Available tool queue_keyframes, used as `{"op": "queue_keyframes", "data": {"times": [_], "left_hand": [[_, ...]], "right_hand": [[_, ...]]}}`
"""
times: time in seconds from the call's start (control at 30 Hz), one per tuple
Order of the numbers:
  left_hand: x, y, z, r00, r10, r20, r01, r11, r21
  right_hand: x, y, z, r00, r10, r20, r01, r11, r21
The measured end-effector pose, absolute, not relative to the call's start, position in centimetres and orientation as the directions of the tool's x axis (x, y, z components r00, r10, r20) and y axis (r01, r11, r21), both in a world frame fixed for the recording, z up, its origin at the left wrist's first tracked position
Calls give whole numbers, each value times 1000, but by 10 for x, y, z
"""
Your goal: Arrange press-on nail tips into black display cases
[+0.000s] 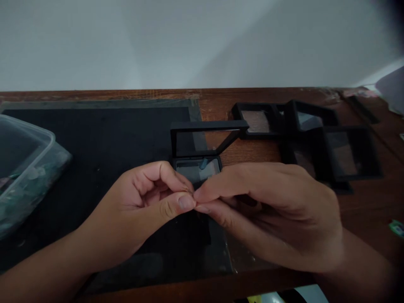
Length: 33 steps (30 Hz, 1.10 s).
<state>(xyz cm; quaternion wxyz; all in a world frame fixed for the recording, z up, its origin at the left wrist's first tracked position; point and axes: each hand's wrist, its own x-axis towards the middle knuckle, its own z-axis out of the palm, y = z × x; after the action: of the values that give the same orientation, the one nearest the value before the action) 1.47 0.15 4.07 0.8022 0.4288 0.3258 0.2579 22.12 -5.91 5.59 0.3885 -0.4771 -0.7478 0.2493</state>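
Observation:
My left hand (148, 214) and my right hand (271, 210) meet fingertip to fingertip in the middle of the view. Both are closed in a pinch, thumb against forefinger. Whatever lies between the fingertips is too small or too hidden to name. Just behind them stands a black hinged display frame (210, 125), its lid raised and a clear film showing in its base. A small dark teal piece (203, 163) rests on that film. My fingers cover the front part of the frame's base.
A clear plastic tub (52, 141) with greenish bits inside stands at the left on a dark mat (94, 139). Several more black frames (353, 151) lie piled on the brown wooden table (362, 219) at the right. A pale wall (158, 42) rises behind the table.

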Motion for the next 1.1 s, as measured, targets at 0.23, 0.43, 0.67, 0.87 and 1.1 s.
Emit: {"op": "queue_keyframes", "data": {"times": [0.23,0.43,0.67,0.87,1.1], "left_hand": [[13,1,40,650,694,-310,-112,491,864],[13,1,39,655,686,-316,-107,499,860],[10,1,36,649,672,-356,-81,527,846],[15,3,41,637,692,-338,-87,501,861],[14,2,41,600,732,-322,-7,407,913]], "right_hand": [[222,-59,59,-268,919,290,521,391,-759],[221,-59,56,-253,928,273,536,369,-759],[223,-54,58,-299,919,259,512,383,-769],[222,-54,54,-282,908,309,469,412,-781],[223,-53,50,-292,878,379,448,476,-757]]}}
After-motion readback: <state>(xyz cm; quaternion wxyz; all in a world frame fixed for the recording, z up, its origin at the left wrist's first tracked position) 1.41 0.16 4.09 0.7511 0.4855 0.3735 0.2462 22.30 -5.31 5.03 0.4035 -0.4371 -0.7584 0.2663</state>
